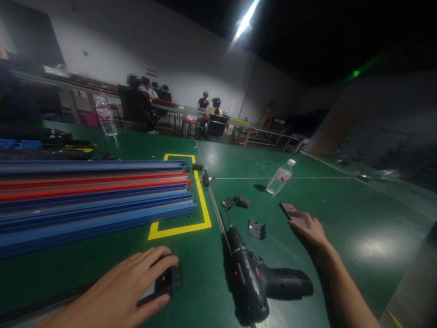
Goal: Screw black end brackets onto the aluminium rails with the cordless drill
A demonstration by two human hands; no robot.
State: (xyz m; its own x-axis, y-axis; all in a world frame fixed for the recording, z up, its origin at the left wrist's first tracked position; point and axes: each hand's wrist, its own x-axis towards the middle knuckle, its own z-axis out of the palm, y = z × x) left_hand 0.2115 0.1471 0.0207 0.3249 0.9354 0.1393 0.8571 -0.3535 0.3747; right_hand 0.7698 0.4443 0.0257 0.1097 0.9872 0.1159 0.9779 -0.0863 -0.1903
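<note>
My left hand (141, 280) curls over the end of a long dark rail, gripping a black bracket (176, 277) at its tip. On the right, my right hand (313, 230) has its fingers closed on a flat brownish rectangular piece (289, 210), whose kind I cannot make out. Between my hands lies a black cordless drill (251, 278), its bit pointing away and its handle to the right. Beyond the drill rest a loose black hinge-like bracket (256, 229) and several more black brackets (243, 201) in a small cluster.
Blue rails (102, 223) and red rails (102, 182) lie side by side at left, ending inside a yellow tape outline (206, 214) on the green table (341, 200). A water bottle (280, 178) stands past my right hand; another bottle (106, 119) is far left. People sit at farther tables.
</note>
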